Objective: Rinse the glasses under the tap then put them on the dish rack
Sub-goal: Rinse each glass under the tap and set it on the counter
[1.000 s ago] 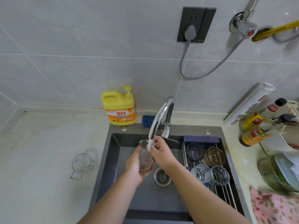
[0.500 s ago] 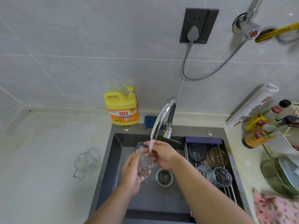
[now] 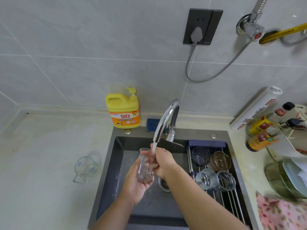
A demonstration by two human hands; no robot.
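A glass [image 3: 144, 165] is held tilted over the sink [image 3: 116, 163] under the tap [image 3: 166, 118] stream, cupped from below by the curled left hand [image 3: 137, 183] and clasped at its side by the right hand [image 3: 162, 161] (four glasses [image 3: 206, 179] lie on the rack [image 3: 232, 203] nearby).

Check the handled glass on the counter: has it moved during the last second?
No. The handled glass lies at the same spot left of the sink, untouched.
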